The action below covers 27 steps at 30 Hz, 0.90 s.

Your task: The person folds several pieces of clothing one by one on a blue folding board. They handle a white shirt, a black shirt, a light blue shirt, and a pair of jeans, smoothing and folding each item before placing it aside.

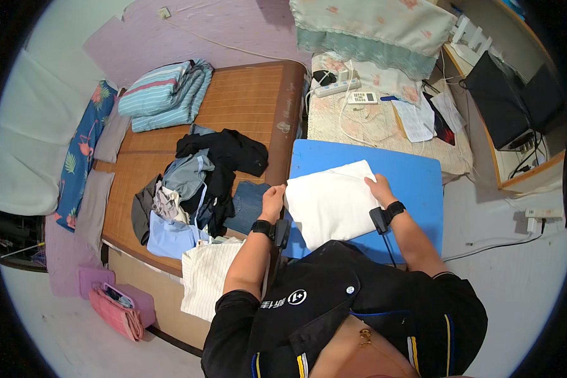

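A white folded garment [331, 205] lies on the blue tabletop [416, 183] in front of me, roughly squared off and a little tilted. My left hand [273, 201] grips its left edge, near the upper left corner, with fingers closed. At the upper right corner, my right hand [379, 189] has the cloth pinched between thumb and fingers. Both wrists carry dark bands with small black devices. Close to my left forearm, a cream striped cloth [211, 274] hangs over the bed's edge, and folded blue jeans [247, 206] lie on the bed.
A clothes heap [192, 183] covers part of the brown bed mat [246, 94], with a striped quilt [170, 94] behind. Beyond the table, a cloth-covered surface holds a power strip [337, 87], a remote control [362, 97] and papers [414, 120]. A pink bin [138, 302] stands lower left.
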Available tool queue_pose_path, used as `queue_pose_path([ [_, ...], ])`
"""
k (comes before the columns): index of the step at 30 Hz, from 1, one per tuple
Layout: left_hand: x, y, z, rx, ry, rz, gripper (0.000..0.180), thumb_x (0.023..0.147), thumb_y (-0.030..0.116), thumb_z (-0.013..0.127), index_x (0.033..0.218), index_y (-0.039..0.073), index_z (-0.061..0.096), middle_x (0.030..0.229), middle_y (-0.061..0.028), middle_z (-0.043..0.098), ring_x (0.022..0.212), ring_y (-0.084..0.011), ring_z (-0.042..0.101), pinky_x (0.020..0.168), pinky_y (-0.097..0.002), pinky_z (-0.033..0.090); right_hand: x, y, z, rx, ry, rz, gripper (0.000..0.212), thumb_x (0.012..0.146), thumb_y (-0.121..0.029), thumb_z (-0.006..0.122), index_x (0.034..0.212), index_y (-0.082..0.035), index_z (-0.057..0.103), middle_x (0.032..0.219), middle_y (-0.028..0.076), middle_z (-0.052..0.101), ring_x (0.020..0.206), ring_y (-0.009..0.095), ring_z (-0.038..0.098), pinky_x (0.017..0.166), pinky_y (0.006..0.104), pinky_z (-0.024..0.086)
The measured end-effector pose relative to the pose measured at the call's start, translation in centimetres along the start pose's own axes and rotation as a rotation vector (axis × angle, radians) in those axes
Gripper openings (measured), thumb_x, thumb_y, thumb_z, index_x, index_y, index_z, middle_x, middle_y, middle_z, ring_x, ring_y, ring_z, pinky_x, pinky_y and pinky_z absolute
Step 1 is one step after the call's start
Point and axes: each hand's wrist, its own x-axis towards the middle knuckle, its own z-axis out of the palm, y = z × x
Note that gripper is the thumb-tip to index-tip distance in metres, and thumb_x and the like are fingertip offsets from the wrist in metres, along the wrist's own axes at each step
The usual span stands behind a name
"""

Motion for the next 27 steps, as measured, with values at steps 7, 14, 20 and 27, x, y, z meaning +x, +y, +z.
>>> queue_pose_path([
  [7,-0.1,-1.2,0.6,0.281,-0.057,0.285,0.021,0.081,0.010,0.056,0.097,-0.004,0.056,0.077,-0.0049,0.060,0.067,-0.0108,0.054,0.062,-0.0237,0.043,-1.6,-0.5,-0.8,-0.034,0.029,-0.081,0.046,0.076,-0.032,0.061,0.103,0.005,0.052,0.102,0.024,0.056,0.095,0.034,0.054,0.081,0.0367,0.042],
  [14,0.2,-0.2,1.6,0.705,-0.004,0.458,0.023,0.079,0.012,0.055,0.097,-0.002,0.058,0.077,-0.0194,0.061,0.069,-0.0294,0.060,0.063,-0.0346,0.047,0.6,-2.8,0.5,-0.058,0.179,-0.164,0.046,0.079,-0.034,0.058,0.105,0.004,0.051,0.102,0.024,0.056,0.095,0.036,0.054,0.081,0.0380,0.042],
  [20,0.8,-0.1,1.9,0.799,0.094,0.449,0.018,0.081,0.012,0.050,0.084,-0.005,0.057,0.078,-0.0232,0.060,0.073,-0.0365,0.058,0.065,-0.0385,0.046,1.3,-3.2,-0.3,-0.076,0.139,-0.146,0.026,0.082,-0.026,0.053,0.079,0.000,0.055,0.075,0.020,0.057,0.071,0.036,0.054,0.062,0.0409,0.041],
  [27,3.2,-3.0,1.2,0.306,0.188,0.142,0.027,0.088,0.022,0.046,0.080,-0.003,0.053,0.068,-0.0035,0.054,0.064,-0.0140,0.051,0.059,-0.0295,0.042,1.4,-0.6,-0.3,0.022,0.286,-0.187,0.026,0.082,-0.024,0.054,0.070,0.000,0.052,0.067,0.018,0.054,0.063,0.036,0.051,0.059,0.0418,0.040],
])
